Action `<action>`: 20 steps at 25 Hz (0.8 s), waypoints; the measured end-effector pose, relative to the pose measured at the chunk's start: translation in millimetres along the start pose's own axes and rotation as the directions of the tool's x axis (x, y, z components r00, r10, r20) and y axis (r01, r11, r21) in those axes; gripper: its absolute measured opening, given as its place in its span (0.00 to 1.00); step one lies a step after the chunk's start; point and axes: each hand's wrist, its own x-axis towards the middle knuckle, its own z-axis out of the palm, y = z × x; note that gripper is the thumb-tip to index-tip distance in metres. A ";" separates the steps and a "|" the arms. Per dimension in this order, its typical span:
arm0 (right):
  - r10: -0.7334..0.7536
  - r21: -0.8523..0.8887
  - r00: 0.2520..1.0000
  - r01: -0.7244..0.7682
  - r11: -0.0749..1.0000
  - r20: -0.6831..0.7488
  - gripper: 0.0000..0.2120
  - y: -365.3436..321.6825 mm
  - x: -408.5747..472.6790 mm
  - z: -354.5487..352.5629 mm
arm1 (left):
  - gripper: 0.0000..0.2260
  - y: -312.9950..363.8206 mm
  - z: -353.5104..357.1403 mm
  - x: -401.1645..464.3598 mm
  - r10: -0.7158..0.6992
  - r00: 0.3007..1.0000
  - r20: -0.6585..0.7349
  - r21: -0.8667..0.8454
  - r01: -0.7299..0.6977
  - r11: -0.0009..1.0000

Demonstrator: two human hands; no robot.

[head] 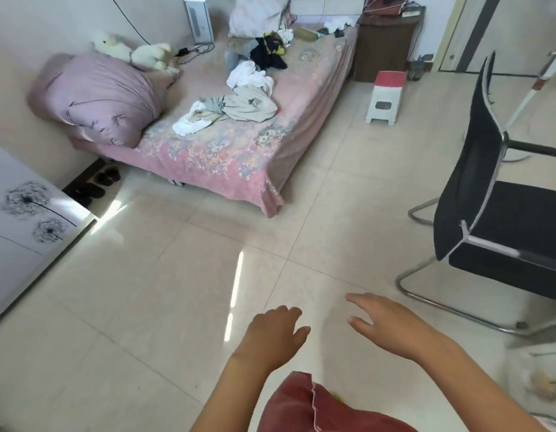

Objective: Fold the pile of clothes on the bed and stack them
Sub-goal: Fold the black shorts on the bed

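I'm looking across a pale tiled floor [164, 307] at the bed [239, 151], the biggest thing here, set against the far left wall under a pink flowered cover. Its long axis runs from the near-left corner up toward the far right. A bulky mauve duvet bundle [99, 95] sits on its near-left end, with 2 pale plush toys [133, 49] behind it.

The pile of clothes [239, 101] lies loose and unfolded along the middle of the bed: pale and white garments nearest me, a black garment [269, 56] further up, more white bits beyond. The scatter follows the bed's long axis. None of it looks folded, so I judge the task has not yet begun.

A black chair [495, 188] stands on the right, and a small red-topped stool [386, 98] is beside the bed's far side.

My 2 hands are low in the view, over bare floor and well apart from the bed. The left hand [273, 335] has loosely curled fingers and holds nothing; the right hand [386, 322] is spread flat, fingers pointing left, also empty.

The pile lies ahead and slightly left of both hands, so I'd say the left hand is a little nearer it.
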 end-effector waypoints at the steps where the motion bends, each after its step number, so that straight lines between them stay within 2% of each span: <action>1: -0.010 0.005 1.000 0.010 1.000 -0.010 0.24 -0.6 13.7 -9.4 | 0.21 -3.8 -8.9 13.0 0.004 1.000 -0.003 -0.004 -0.004 1.000; 5: -0.023 -0.008 0.999 0.023 1.000 -0.031 0.23 2.3 85.1 -51.4 | 0.20 -22.2 -51.0 86.3 0.003 1.000 0.015 -0.018 -0.003 1.000; 9: -0.018 0.058 0.996 0.023 0.998 -0.084 0.22 8.3 163.2 -95.2 | 0.20 -44.3 -97.5 164.5 0.038 0.999 0.009 -0.009 -0.038 0.999; 13: 0.039 0.030 0.998 -0.038 0.999 -0.040 0.23 7.6 247.5 -160.4 | 0.21 -71.0 -164.9 251.6 0.096 0.995 0.022 -0.013 -0.095 0.995; 20: 0.105 0.021 0.992 -0.104 0.994 -0.068 0.24 27.4 355.9 -256.6 | 0.20 -86.5 -268.7 396.0 0.151 0.989 0.009 0.031 -0.151 0.988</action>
